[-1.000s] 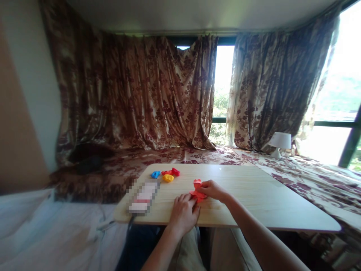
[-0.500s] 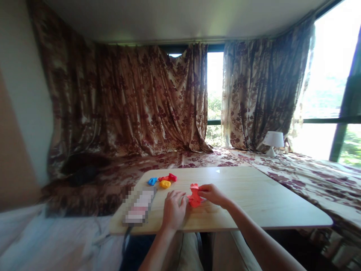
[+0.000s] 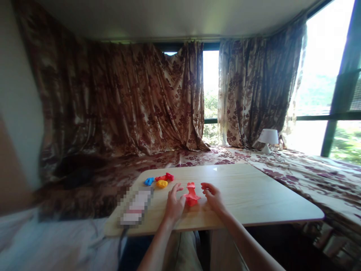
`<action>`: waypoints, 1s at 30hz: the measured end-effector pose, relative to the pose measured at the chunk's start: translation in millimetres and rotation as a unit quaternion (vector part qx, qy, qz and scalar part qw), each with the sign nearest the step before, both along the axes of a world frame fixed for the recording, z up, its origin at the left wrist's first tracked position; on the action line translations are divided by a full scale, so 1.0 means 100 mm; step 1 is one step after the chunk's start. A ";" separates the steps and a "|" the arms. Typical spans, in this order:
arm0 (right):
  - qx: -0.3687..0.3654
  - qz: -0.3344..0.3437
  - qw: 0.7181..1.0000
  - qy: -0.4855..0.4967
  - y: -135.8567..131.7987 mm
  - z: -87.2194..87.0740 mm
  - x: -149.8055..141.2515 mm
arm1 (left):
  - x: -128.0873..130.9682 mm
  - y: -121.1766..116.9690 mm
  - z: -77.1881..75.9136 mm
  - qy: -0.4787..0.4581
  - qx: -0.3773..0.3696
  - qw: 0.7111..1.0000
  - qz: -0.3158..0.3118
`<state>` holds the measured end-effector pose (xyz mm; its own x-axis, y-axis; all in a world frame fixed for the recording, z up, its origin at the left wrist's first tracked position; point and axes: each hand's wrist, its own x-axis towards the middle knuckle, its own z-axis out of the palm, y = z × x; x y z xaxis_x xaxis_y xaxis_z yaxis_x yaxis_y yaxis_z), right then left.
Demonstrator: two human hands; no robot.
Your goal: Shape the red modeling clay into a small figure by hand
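An uninflated-looking, coral-red crumpled piece (image 3: 191, 196), thin and soft like a balloon or paper, lies spread on the pale wooden table (image 3: 239, 195); its exact kind is unclear. Just left of it is my left hand (image 3: 174, 203), fingers apart and curved, the thumb close to its edge. My right hand (image 3: 213, 195) hovers to its right with fingers parted and nothing between them. Further back on the left sit a blue crumpled piece (image 3: 149, 181), a yellow one (image 3: 161, 184) and a red one (image 3: 165, 177).
A pixelated flat object (image 3: 137, 206) with a cable lies at the table's left side. Beyond the table are a white lamp (image 3: 268, 140), floral curtains (image 3: 126, 98) and a floral-covered ledge (image 3: 225, 156). My legs are under the near table edge.
My right hand has let go of the coral-red piece and drawn back rightward. My left hand has lifted off it to the left and opened. The view has turned slightly right.
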<state>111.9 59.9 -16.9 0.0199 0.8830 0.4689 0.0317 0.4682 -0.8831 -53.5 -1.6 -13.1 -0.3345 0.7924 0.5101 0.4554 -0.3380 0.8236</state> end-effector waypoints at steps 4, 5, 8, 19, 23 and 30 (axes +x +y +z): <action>0.024 0.035 0.998 -0.053 -0.11 0.09 -0.01 | 0.01 0.07 -0.04 -0.002 -0.008 1.000 -0.030; 0.026 0.048 0.997 -0.063 -0.14 0.10 -0.01 | 0.01 0.07 -0.03 0.003 -0.005 1.000 -0.021; 0.028 0.070 0.993 -0.088 -0.17 0.12 -0.02 | 0.00 -0.02 0.02 0.031 0.014 0.999 0.041; 0.011 0.091 0.984 -0.156 -0.07 0.19 -0.20 | 0.11 -0.33 0.03 0.191 0.028 0.981 -0.004; -0.019 0.093 0.993 -0.072 -0.08 0.29 -0.25 | 0.11 -0.16 0.01 0.084 0.027 0.995 0.041; -0.006 0.056 0.998 -0.004 -0.21 0.50 -0.29 | 0.25 -0.04 0.14 -0.088 0.041 0.995 0.018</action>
